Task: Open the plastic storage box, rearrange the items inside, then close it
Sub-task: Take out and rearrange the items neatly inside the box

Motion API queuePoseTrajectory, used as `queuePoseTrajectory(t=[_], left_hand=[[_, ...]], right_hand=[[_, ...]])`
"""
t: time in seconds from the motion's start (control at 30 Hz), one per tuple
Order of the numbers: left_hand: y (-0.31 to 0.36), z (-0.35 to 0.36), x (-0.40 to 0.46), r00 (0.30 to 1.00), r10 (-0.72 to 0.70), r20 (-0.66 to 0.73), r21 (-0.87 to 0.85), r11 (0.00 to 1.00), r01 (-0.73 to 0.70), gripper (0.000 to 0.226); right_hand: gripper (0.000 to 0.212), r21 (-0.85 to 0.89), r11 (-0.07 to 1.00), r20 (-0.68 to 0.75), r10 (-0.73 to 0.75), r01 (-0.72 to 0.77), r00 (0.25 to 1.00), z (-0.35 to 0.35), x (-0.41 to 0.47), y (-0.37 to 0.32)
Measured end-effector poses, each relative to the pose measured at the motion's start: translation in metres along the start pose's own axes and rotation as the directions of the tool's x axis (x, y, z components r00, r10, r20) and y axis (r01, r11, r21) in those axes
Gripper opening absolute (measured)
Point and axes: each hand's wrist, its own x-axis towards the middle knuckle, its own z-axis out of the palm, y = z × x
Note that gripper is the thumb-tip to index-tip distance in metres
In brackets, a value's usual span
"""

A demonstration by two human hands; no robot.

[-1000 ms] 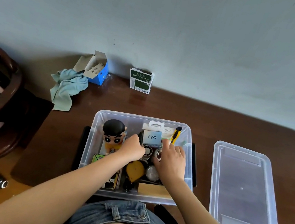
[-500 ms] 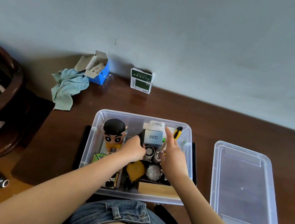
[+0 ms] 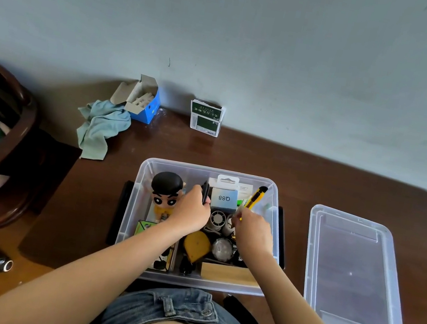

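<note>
Head view: the open box [image 3: 140, 200] sits mid-table [image 3: 317, 180], its lid [image 3: 350, 283] lying to the right. Inside it, the left hand [image 3: 192, 212] grips a black item [image 3: 204, 192] beside the figurine [image 3: 166, 190]; the right hand [image 3: 251, 231] pinches the yellow cutter [image 3: 256, 198].

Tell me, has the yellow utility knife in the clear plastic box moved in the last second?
No. The yellow utility knife leans at the clear plastic box's far right corner as before.

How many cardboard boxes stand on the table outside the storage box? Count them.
2. An open blue box at the back left beside the cloth, and a green-and-white box against the wall, right of it. None seems hidden.
</note>
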Motion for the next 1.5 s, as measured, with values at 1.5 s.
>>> queuePoseTrajectory(t=[1.5], left_hand=[[-0.052, -0.08, -0.062, 0.981, 0.106, -0.162, -0.596, 0.782, -0.183, 0.017]], right_hand=[[0.025, -0.419, 0.652, 0.492, -0.423, 0.633, 0.761, -0.002, -0.017, -0.082]])
